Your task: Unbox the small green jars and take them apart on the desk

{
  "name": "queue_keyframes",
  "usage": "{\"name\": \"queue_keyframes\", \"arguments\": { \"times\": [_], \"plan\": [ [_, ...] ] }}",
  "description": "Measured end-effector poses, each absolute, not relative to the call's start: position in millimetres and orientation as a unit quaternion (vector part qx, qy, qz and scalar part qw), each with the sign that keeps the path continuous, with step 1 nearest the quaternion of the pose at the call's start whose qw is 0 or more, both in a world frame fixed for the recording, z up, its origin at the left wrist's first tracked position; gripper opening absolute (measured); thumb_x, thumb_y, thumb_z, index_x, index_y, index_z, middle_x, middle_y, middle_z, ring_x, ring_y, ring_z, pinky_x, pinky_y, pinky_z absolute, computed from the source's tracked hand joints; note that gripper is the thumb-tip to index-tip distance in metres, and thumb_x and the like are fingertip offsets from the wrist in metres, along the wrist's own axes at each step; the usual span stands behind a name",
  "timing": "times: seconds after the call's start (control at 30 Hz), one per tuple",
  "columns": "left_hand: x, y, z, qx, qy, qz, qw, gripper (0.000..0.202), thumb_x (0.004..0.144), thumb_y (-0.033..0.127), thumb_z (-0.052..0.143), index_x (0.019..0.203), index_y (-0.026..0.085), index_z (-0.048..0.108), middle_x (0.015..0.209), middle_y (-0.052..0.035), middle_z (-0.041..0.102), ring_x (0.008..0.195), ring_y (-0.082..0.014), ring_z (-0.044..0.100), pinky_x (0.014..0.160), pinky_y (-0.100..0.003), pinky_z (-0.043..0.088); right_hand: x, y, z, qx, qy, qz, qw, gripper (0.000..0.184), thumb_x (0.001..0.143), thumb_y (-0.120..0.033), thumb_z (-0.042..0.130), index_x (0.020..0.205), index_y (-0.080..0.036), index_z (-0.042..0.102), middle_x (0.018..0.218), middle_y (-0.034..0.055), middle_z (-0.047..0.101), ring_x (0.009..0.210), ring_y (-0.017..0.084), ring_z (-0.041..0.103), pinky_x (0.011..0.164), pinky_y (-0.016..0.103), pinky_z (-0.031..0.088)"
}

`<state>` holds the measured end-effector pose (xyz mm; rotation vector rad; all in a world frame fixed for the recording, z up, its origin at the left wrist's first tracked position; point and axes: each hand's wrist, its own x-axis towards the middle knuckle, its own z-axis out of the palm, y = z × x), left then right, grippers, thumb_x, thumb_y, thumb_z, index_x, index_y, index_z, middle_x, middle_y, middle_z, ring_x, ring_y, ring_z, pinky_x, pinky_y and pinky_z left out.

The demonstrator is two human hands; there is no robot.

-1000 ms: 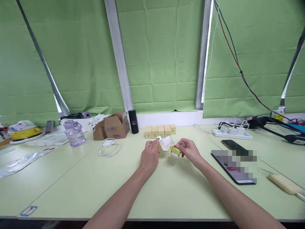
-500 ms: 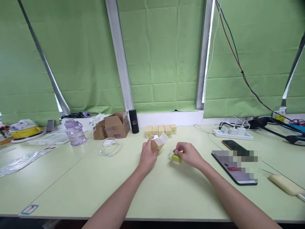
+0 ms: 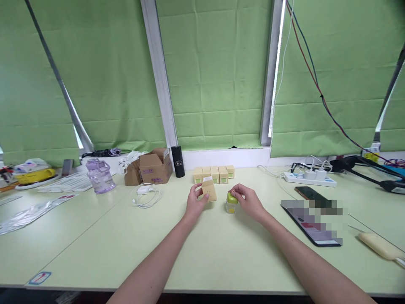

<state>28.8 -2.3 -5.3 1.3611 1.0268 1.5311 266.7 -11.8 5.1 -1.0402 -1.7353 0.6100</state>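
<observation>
My left hand (image 3: 195,204) grips a small tan cardboard box (image 3: 209,192) between thumb and fingers, a little above the table; a white flap shows at its top. Beside it, my right hand (image 3: 248,200) pinches the green lid of a small clear jar (image 3: 232,203), which is upright at the table. A yellow patch shows on the jar's front. Just behind the hands stands a cluster of similar small tan boxes (image 3: 215,174) with green labels.
An opened brown carton (image 3: 155,169), a black cylinder (image 3: 178,161) and a purple jug (image 3: 100,176) stand at the back left. A white charger with cable (image 3: 144,190) lies nearer. On the right are a tablet (image 3: 311,223), a phone (image 3: 313,196) and a power strip (image 3: 310,178).
The jar in my right hand has turned from tipped over to upright, green lid on top. My left hand has tilted the box so its front faces me.
</observation>
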Motion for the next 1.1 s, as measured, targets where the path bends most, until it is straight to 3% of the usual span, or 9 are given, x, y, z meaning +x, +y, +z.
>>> {"name": "queue_keyframes", "arguments": {
  "times": [0.27, 0.47, 0.67, 0.9, 1.1],
  "plan": [
    [28.3, -2.8, -4.8, 0.474, 0.363, 0.632, 0.495, 0.074, 0.067, 0.039, 0.090, 0.128, 0.019, 0.053, 0.122, -0.0147, 0.073, 0.113, -0.0305, 0.070, 0.099, -0.051, 0.056, 265.9, -13.6, -0.9, -0.458, -0.740, 0.211, 0.446, 0.020, 0.096, -0.037, 0.050, 0.093, -0.025, 0.066, 0.098, 0.0030, 0.077, 0.093, 0.022, 0.070, 0.083, 0.034, 0.050],
    [28.2, -5.0, -0.5, 0.450, 0.311, 0.625, 0.557, 0.059, 0.073, 0.028, 0.085, 0.126, 0.018, 0.060, 0.126, -0.0140, 0.071, 0.109, -0.0268, 0.071, 0.095, -0.043, 0.059, 263.1, -10.1, 0.0, -0.453, -0.721, 0.219, 0.476, 0.020, 0.096, -0.037, 0.051, 0.098, -0.026, 0.066, 0.105, 0.0045, 0.076, 0.097, 0.023, 0.070, 0.084, 0.036, 0.052],
    [29.4, -9.1, 2.6, 0.458, 0.279, 0.602, 0.591, 0.045, 0.079, 0.022, 0.076, 0.122, 0.016, 0.067, 0.134, -0.0153, 0.067, 0.113, -0.0305, 0.069, 0.095, -0.048, 0.059, 253.8, 0.1, 11.9, -0.433, -0.715, 0.231, 0.498, 0.021, 0.094, -0.036, 0.052, 0.098, -0.025, 0.069, 0.108, 0.0048, 0.076, 0.097, 0.023, 0.068, 0.091, 0.040, 0.051],
    [35.6, -9.5, 9.0, 0.467, 0.265, 0.592, 0.601, 0.043, 0.083, 0.023, 0.071, 0.126, 0.018, 0.067, 0.130, -0.0145, 0.070, 0.106, -0.0297, 0.072, 0.088, -0.048, 0.062, 233.5, 10.1, 24.9, -0.367, -0.716, 0.333, 0.491, 0.034, 0.090, -0.041, 0.064, 0.118, -0.023, 0.068, 0.123, 0.0093, 0.073, 0.114, 0.027, 0.067, 0.101, 0.044, 0.048],
    [41.5, -2.4, 22.9, 0.458, 0.281, 0.583, 0.609, 0.047, 0.082, 0.027, 0.073, 0.127, 0.019, 0.064, 0.112, -0.0126, 0.075, 0.092, -0.0274, 0.074, 0.080, -0.047, 0.063, 225.9, 12.6, 30.3, -0.289, -0.687, 0.456, 0.486, 0.045, 0.083, -0.053, 0.071, 0.115, -0.021, 0.072, 0.116, 0.0099, 0.076, 0.111, 0.031, 0.068, 0.098, 0.045, 0.050]
  ]
}}
